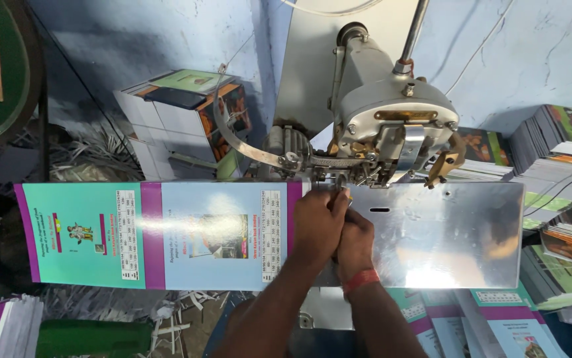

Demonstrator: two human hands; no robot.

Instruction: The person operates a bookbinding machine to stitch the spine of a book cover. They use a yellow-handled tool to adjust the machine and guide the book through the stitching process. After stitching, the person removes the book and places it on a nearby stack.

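At the centre of the shiny steel work plate (445,232), right under the head of the grey metal stitching machine (392,119), both hands are bunched together. The left hand (316,222) lies knuckles up, fingers curled down over the right-hand end of the long printed sheet with teal, purple and pale blue panels (160,235), pressing it onto the plate. Its fingertips are tucked under, so whether they pinch the paper edge or only press on it, I cannot tell. The right hand (354,242) sits touching the left, just beside and slightly lower, fingers folded in a loose fist against the same sheet end; a red thread band (361,281) circles that wrist. What the right fingers have hold of is hidden by the left hand.

The sheet stretches flat and level out to the left, well past the plate edge, its far purple border hanging over a litter of white paper trimmings (133,308). Its near end sits directly below the machine's needle area, with a small dark slot (379,210) in the plate just to the right of the hands. A curved metal arm (243,142) sweeps from the machine toward the upper left. Stacks of printed booklets (564,219) pile up on the right, another stack (186,119) stands against the blue wall behind, and more teal and purple sheets (491,328) lie below the plate.
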